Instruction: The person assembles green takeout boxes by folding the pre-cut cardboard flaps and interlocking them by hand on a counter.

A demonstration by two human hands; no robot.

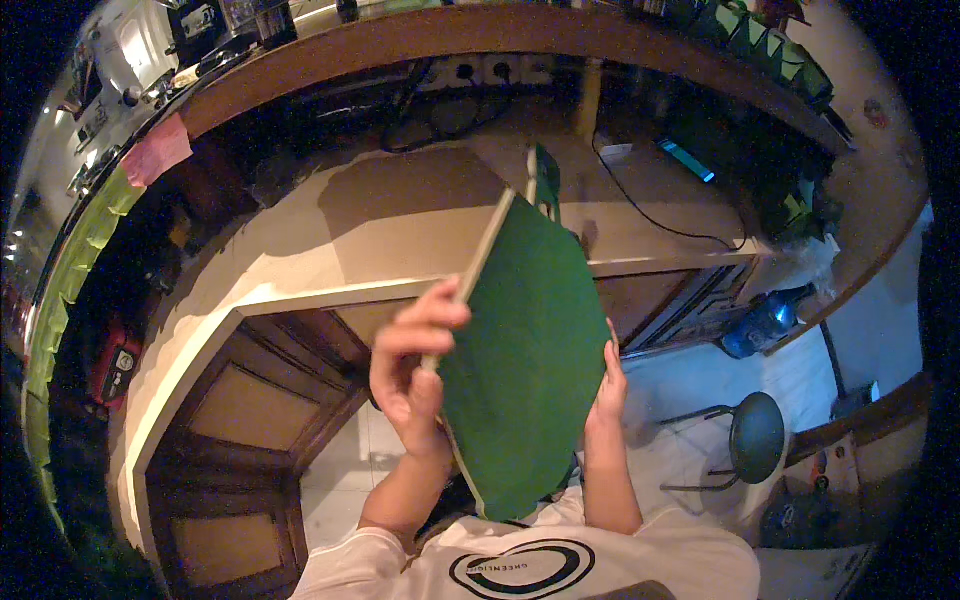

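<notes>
A large green board (530,350) with a pale edge stands tilted in front of me, between my hands. My left hand (410,365) is at its left edge, fingers bent and thumb near the rim. Along the right edge lies my right hand (607,390), with part of its fingers hidden behind the board. Beyond the board's top corner a smaller green piece (545,180) with an opening in it shows; I cannot tell whether the two are joined.
Behind the board runs a curved wooden counter (300,265), with a lit phone (687,160) and a black cable (650,218) on it. A raised shelf (400,38) arches above. To the right are a blue water bottle (765,322) and a round dark stool (757,437).
</notes>
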